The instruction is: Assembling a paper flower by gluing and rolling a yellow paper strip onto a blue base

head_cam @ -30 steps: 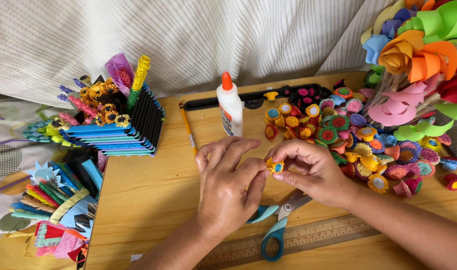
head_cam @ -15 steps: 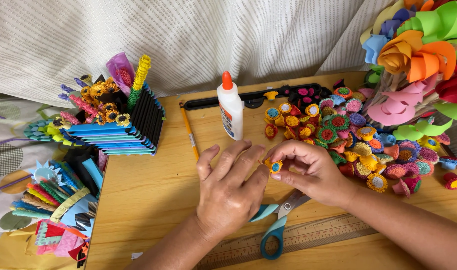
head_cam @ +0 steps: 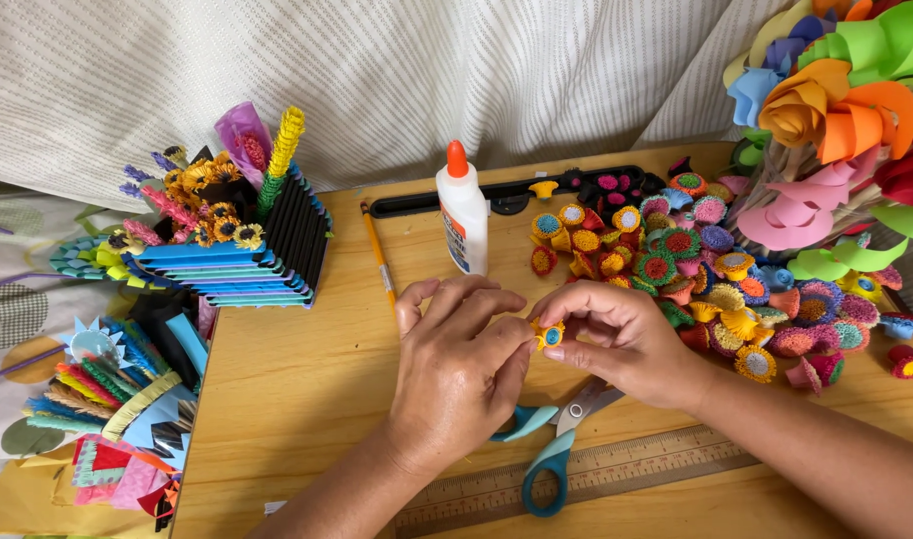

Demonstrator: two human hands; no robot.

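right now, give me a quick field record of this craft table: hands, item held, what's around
left hand: fingertips pinching the small paper flower
right hand: pinching the same flower from the other side
small paper flower: yellow with a blue centre, held above the table
scissors: blue-handled, flat under the hands
ruler: at the near edge
glue bottle: upright, orange cap
pencil: left of the glue
pile of paper flowers: to the right
table: wooden

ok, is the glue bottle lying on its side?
No, the glue bottle stands upright on the wooden board, orange cap on top.
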